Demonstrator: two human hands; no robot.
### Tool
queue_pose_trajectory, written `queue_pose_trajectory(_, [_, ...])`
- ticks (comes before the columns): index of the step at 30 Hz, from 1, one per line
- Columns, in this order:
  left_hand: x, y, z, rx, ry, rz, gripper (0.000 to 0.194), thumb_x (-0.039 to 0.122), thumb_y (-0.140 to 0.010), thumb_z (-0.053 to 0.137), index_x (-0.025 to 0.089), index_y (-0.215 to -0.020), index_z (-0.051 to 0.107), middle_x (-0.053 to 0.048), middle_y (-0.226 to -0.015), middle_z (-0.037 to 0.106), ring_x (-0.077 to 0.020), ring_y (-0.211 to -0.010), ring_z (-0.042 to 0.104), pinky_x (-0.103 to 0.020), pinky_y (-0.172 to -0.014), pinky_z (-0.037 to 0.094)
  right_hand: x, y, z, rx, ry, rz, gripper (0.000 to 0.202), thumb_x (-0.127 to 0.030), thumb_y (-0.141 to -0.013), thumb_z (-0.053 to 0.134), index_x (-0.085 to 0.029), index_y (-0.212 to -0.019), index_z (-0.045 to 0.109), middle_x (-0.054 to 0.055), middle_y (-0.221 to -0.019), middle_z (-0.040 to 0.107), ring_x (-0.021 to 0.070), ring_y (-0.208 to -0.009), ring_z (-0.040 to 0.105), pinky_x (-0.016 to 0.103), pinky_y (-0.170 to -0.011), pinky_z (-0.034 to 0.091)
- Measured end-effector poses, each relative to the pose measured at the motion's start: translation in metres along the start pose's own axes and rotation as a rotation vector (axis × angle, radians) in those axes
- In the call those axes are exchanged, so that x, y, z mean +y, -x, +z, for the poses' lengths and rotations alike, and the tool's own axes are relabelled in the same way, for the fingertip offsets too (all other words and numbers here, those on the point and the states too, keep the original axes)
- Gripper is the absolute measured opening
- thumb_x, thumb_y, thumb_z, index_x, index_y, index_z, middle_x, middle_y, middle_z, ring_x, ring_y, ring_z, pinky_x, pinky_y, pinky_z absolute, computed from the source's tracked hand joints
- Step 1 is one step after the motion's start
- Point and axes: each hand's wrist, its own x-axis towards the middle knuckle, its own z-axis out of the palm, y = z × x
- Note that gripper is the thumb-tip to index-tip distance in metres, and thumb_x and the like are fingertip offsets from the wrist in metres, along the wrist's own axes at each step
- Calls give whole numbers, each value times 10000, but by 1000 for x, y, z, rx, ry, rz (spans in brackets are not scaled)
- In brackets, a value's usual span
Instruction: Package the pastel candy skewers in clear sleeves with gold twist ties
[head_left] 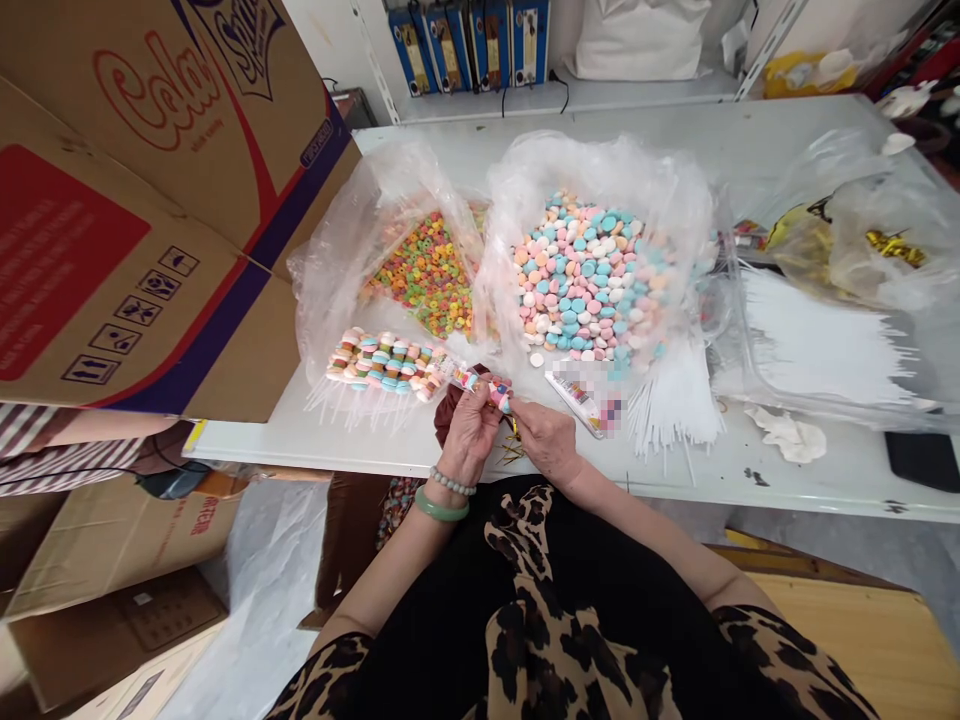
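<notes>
In the head view, the left hand (476, 422) pinches a small colourful packet (498, 391) over the near side of the table (832, 478), and the right hand (547, 437) has its fingertips pressed together on the packet's right end. Gold ties (512, 452) lie just nearer, skewers (386, 363) to the left, rings (427, 270) and pastel candies (581, 280) farther back.

The table (300, 440) is smooth, the upper-left box (169, 215) matt cardboard, the central bag (517, 165) shiny, crinkled plastic, its discs (581, 280) matt
</notes>
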Motion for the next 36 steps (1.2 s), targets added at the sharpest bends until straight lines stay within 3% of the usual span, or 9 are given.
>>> queue_pose_trajectory(6, [-3,8,5,-59,-8,-84,299,308,-665,813,180,-892,666,-34,-888,703,-171,-893,669,-286,-840,504,10,-8,2,1,-316,199,245,-338,-907,510,-284,-999,732,-2,-911,742,185,-863,643,257,-734,454])
queue_pose_trajectory(10, [-3,12,9,-61,4,-105,333,253,-627,841,141,-895,677,-39,-853,711,-131,-791,657,-246,-781,502,16,-14,4,-40,-503,320,256,-379,-871,524,-231,-920,726,-17,-765,707,168,-726,612,249,-639,434])
queue_pose_trajectory(15, [-3,10,12,-32,29,-98,309,251,-625,843,132,-852,670,-33,-804,702,-146,-764,664,-261,-761,505,8,-12,-8,-140,-201,234,222,-380,-890,524,-246,-923,698,-12,-767,693,164,-706,596,247,-616,355])
queue_pose_trajectory(19, [-3,7,12,-20,37,-112,245,237,-678,808,133,-847,663,-39,-824,693,-155,-793,662,-271,-772,501,4,-8,-12,-97,46,135,259,-397,-938,486,-227,-910,679,29,-819,708,174,-729,611,260,-624,330])
queue_pose_trajectory(22, [-6,8,11,-3,39,-131,219,228,-713,781,136,-877,669,-31,-839,687,-125,-762,637,-252,-748,493,7,-8,-6,-38,63,131,311,-387,-970,428,-211,-876,666,35,-790,701,165,-702,600,264,-618,318])
queue_pose_trajectory(28, [-18,12,15,-4,30,-103,268,208,-637,827,137,-833,659,13,-752,650,-83,-672,582,-217,-697,467,11,-14,6,-22,65,306,393,-486,-940,458,-212,-713,623,12,-647,643,154,-595,533,272,-555,242])
queue_pose_trajectory(31, [-19,11,18,-25,43,-90,255,221,-626,835,137,-765,638,18,-722,638,-74,-655,572,-200,-682,458,9,-14,7,17,120,238,360,-434,-961,429,-202,-773,630,35,-697,662,161,-617,546,281,-569,250])
queue_pose_trajectory(36, [-6,5,14,15,69,-91,244,230,-655,818,152,-798,636,-1,-767,651,-132,-745,636,-276,-776,492,15,-7,1,-54,-38,59,269,-333,-966,420,-208,-874,640,43,-825,694,172,-759,603,260,-657,353])
